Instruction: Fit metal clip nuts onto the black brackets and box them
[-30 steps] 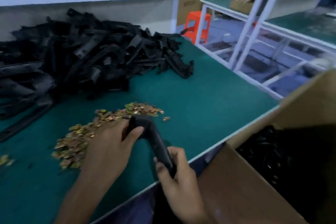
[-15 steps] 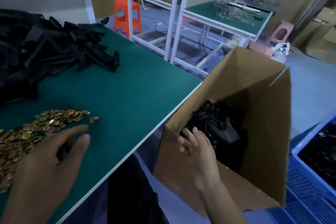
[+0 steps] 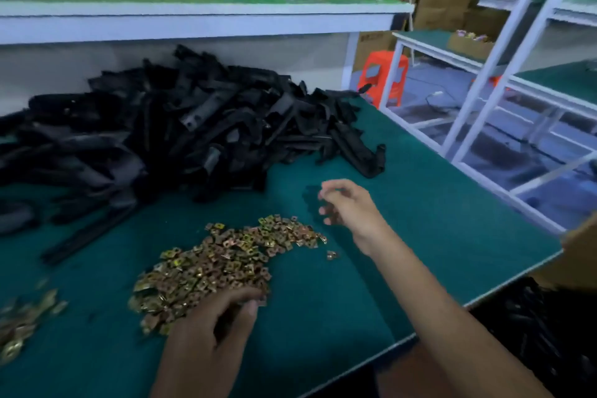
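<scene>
Bracket boxed; right hand (image 3: 350, 208) back from cardboard box (image 3: 581, 250), fingers loose, empty, nearing black bracket pile (image 3: 181, 139) on bench (image 3: 420, 220). Left hand (image 3: 206, 329) fingers curled in clip nuts (image 3: 226, 255); grip cannot tell. New cycle.

brackets (image 3: 193, 132): big black heap, 11 o'clock on the table (image 3: 420, 236)
nuts (image 3: 226, 262): brassy pile, 7 o'clock
left hand (image 3: 210, 329): 6 o'clock, fingers curled at the nuts' near edge, grip unclear
right hand (image 3: 347, 207): near centre, loosely curled, holding nothing
box (image 3: 581, 245): 4 o'clock
</scene>
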